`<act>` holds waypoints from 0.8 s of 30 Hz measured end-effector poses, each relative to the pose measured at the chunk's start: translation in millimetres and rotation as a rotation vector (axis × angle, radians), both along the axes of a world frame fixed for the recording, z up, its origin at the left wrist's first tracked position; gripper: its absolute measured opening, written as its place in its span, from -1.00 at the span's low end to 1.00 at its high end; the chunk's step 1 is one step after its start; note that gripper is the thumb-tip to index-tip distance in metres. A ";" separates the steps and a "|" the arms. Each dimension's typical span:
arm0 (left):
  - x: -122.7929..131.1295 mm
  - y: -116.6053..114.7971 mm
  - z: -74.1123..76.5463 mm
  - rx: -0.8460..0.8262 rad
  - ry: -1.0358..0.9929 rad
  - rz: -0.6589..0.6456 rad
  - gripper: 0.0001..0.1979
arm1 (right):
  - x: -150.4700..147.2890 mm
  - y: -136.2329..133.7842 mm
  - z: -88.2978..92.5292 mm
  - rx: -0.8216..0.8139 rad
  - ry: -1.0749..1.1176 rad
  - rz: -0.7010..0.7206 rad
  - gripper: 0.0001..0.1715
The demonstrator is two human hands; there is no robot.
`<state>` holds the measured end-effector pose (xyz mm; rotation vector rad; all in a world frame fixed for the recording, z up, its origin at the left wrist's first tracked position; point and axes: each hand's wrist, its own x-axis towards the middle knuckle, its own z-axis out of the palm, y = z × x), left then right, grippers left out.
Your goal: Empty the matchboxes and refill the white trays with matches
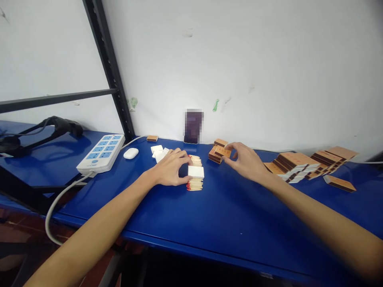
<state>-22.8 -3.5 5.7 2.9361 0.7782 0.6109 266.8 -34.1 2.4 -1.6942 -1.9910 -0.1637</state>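
My left hand (pixel 169 168) is closed, thumb and fingers gripping the left side of a white matchbox tray (pixel 196 172) on the blue tabletop. Red-tipped matches (pixel 195 184) lie in rows at the near and far sides of that tray. White card pieces or trays (pixel 160 153) sit just beyond the left hand, partly hidden by it. On the right, thumb and fingers of my right hand (pixel 243 160) pinch the edge of an orange matchbox (pixel 222 152). It rests tilted on a small pile of matchboxes (pixel 214 156).
Stacked matchboxes (pixel 295 161) stand at the right, with a single matchbox (pixel 340 183) before them. A power strip (pixel 101 153), a white earphone case (pixel 131 153) and a black rack post (pixel 112 67) are left. A blurred dark phone-like object (pixel 193 127) leans on the wall.
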 end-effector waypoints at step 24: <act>-21.8 26.8 0.9 0.266 -0.035 0.447 -0.66 | -54.7 -44.3 -18.4 -0.119 -0.140 0.544 -0.73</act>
